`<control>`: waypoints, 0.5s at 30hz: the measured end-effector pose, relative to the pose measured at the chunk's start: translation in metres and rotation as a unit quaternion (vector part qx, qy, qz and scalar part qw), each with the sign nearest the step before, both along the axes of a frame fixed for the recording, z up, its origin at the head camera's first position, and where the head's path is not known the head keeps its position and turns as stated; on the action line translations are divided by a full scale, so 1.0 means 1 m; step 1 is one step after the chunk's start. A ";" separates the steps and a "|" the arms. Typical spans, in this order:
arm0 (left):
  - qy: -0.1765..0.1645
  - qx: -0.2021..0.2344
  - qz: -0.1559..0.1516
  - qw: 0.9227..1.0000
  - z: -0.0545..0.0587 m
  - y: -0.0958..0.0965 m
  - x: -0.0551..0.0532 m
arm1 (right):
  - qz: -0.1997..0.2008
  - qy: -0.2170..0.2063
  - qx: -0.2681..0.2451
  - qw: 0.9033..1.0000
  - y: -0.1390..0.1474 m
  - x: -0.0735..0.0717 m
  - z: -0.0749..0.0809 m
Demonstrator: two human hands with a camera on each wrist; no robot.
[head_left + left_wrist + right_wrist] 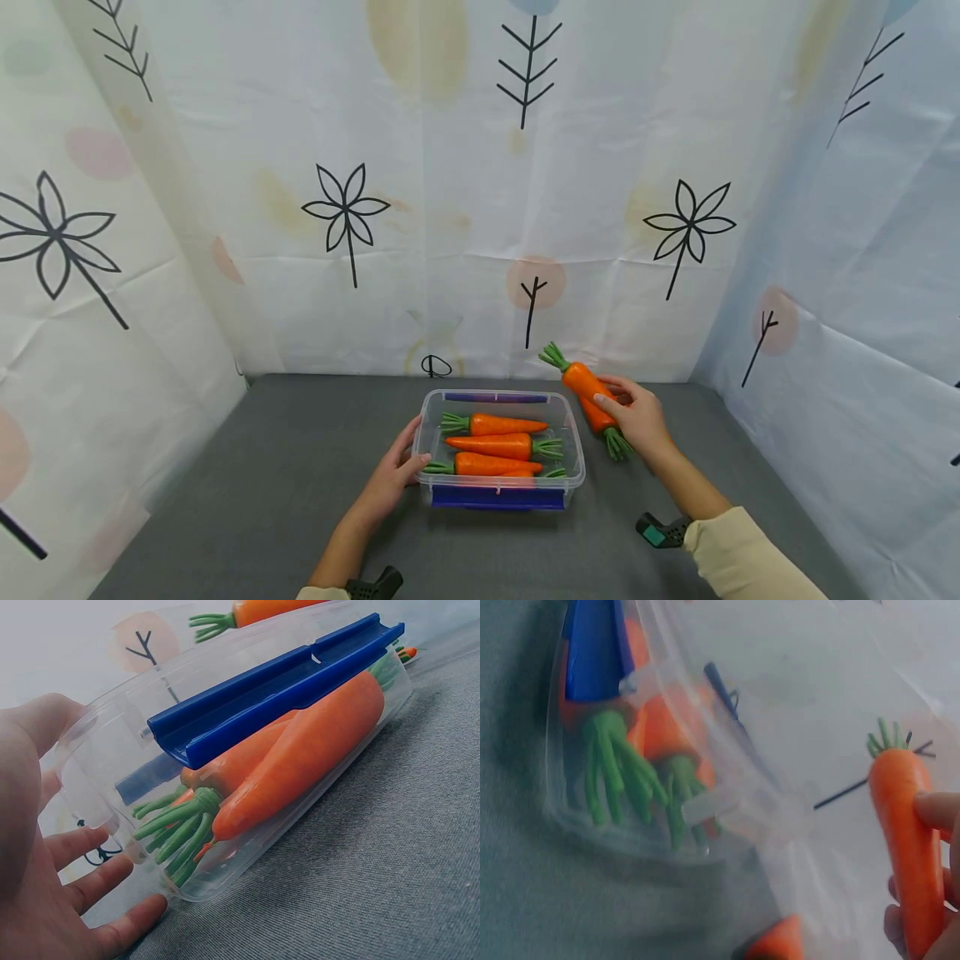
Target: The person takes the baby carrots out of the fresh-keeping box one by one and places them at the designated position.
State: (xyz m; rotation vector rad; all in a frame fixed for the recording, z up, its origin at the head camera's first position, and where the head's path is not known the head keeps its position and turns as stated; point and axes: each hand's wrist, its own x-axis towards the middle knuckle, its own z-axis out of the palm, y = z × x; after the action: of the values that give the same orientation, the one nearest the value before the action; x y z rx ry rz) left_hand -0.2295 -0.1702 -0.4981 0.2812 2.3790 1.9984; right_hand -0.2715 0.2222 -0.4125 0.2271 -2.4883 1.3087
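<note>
My right hand (637, 421) grips an orange carrot (581, 379) with a short green top, right of the box. In the right wrist view thumb and fingers wrap this carrot (907, 840), its greens pointing up. A second carrot (597, 419), greens toward me, lies just under it in the head view, partly hidden by the hand. My left hand (390, 475) rests at the left side of a clear plastic box (573, 450). Its thumb is at the rim, the other fingers (105, 874) spread and nearly straight against the outer wall. Several carrots (498, 446) lie in the box.
The box has blue latches (498, 497) on its near and far sides, and no lid is on it. It stands on a grey cloth-covered table (300, 483). White printed curtains (450, 208) rise behind the table and on both sides.
</note>
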 end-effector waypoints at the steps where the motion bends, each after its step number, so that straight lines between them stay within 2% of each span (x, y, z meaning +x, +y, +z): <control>1: 0.000 0.002 0.000 1.000 0.001 0.000 0.000 | -0.014 0.004 -0.001 1.000 0.003 -0.001 -0.002; 5: 0.001 0.010 0.001 1.000 0.001 0.001 0.001 | -0.064 0.022 -0.001 0.998 0.013 -0.006 -0.011; 10: 0.001 0.008 0.001 1.000 0.001 0.001 0.001 | -0.096 0.039 -0.012 0.995 0.025 -0.008 -0.019; 15: 0.003 -0.004 0.001 1.000 -0.001 0.000 0.000 | -0.146 0.060 -0.016 0.987 0.036 -0.011 -0.027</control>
State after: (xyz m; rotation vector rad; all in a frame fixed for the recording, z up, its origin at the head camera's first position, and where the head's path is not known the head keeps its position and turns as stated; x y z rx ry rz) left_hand -0.2294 -0.1701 -0.4988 0.2835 2.3920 1.9907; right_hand -0.2826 0.2578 -0.4393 -0.0637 -2.2929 1.1755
